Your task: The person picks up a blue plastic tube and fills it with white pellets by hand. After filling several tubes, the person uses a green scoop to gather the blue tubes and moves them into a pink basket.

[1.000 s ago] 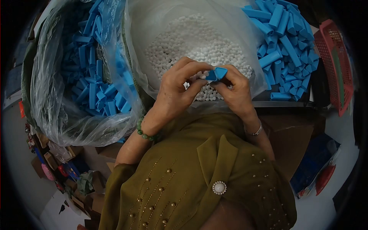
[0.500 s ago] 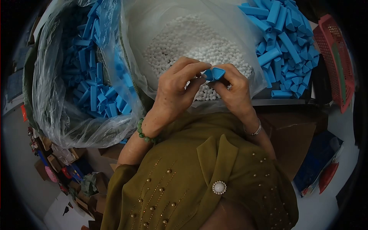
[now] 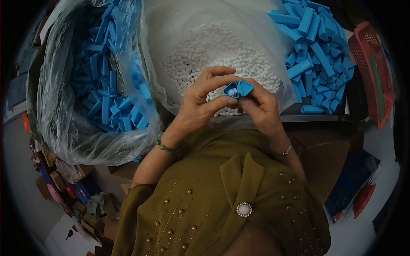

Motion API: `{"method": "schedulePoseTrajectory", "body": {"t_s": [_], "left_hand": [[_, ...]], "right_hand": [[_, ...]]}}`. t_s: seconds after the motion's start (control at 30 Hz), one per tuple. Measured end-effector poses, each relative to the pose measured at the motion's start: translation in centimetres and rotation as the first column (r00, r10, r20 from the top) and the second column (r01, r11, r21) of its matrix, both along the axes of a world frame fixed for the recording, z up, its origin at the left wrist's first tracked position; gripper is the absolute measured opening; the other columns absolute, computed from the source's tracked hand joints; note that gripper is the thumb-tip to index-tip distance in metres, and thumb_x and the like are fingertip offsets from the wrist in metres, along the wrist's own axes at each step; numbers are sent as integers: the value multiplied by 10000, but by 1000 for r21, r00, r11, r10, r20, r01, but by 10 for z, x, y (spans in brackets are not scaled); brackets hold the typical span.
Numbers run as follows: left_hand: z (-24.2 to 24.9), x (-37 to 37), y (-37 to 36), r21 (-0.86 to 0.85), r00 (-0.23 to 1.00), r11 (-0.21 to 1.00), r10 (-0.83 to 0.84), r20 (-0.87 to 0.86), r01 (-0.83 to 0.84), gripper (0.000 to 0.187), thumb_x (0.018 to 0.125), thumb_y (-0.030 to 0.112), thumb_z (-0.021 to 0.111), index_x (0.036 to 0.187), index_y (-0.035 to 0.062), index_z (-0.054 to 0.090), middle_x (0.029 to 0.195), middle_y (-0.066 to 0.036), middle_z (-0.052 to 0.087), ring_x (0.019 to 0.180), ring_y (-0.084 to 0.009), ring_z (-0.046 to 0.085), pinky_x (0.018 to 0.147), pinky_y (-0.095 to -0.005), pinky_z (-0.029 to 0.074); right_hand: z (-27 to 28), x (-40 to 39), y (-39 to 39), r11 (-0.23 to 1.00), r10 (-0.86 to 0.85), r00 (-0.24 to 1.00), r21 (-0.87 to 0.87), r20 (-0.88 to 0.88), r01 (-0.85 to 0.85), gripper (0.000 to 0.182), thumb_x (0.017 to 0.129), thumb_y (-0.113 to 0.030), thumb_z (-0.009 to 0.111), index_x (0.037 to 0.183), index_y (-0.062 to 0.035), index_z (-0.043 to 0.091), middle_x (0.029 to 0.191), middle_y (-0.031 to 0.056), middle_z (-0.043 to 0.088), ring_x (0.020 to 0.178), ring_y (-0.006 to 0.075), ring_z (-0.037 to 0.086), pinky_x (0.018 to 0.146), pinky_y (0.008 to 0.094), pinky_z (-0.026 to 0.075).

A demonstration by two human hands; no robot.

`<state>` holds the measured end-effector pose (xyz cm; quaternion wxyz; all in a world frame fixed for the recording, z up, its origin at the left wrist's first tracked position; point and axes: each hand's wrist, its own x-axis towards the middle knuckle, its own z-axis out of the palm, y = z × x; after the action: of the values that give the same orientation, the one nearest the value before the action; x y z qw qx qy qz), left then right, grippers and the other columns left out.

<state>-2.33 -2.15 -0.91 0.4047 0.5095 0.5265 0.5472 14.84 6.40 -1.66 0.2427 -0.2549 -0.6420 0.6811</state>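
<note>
A small blue triangular tube with a hinged lid (image 3: 245,88) is held up between my two hands, its open end facing the camera. Inside its mouth, white balls (image 3: 232,91) are visible. My left hand (image 3: 198,98) is closed on the tube's left side, thumb at the rim and fingers reaching behind. On the other side, my right hand (image 3: 263,104) grips it by the lid; some fingertips are hidden. Beneath both hands, a heap of small white balls (image 3: 205,49) lies in a clear plastic bag (image 3: 156,38).
At left stands a plastic-lined sack (image 3: 57,123) holding many blue tubes (image 3: 104,106). More blue tubes (image 3: 318,59) are piled at right, beside a pink perforated basket (image 3: 363,51). A cardboard box (image 3: 320,149) sits below the table edge.
My left hand has moved right and closed against the tube. The tube's mouth has turned toward the camera, showing white balls inside. The view has shifted slightly.
</note>
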Motion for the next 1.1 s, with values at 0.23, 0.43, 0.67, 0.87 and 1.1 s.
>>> {"method": "schedulePoseTrajectory", "body": {"t_s": [0.23,0.43,0.67,0.87,1.1], "left_hand": [[10,4,-3,-119,937,984,-82,339,130,364,867,64,673,1229,93,647,1219,-91,475,955,-159,569,707,-252,547],[10,7,-4,-88,995,994,-62,79,69,392,844,90,705,1230,138,656,1188,-74,499,894,-143,549,639,-233,509],[30,17,3,-175,989,985,-23,-148,-4,389,816,28,694,1198,95,660,1221,-116,519,937,-213,563,782,-338,504],[43,30,13,4,967,994,102,233,-106,504,839,134,695,1314,41,555,1350,-134,458,1089,-234,552,906,-366,470],[25,-9,-1,-33,962,999,29,-270,-40,432,808,96,700,1223,25,608,1175,-137,599,1062,-254,578,889,-351,470]], "right_hand": [[-2,-2,5,751,23,945,-618,-327,-232,351,961,-205,566,1215,33,522,993,98,621,868,191,665,726,314,560],[11,-9,1,774,28,972,-611,-234,-169,247,927,-106,525,1131,33,525,1005,111,613,825,176,654,712,305,550],[18,-8,-1,796,-44,977,-599,-207,-91,184,925,-96,505,1069,17,527,868,80,621,771,141,633,682,276,523],[49,33,19,944,-116,932,-331,-345,-5,254,939,-119,493,1135,44,504,1156,255,582,792,192,634,670,308,527],[60,116,127,504,-656,651,421,-382,754,220,920,-81,568,1122,5,579,1097,133,637,725,104,596,643,211,457]]}}
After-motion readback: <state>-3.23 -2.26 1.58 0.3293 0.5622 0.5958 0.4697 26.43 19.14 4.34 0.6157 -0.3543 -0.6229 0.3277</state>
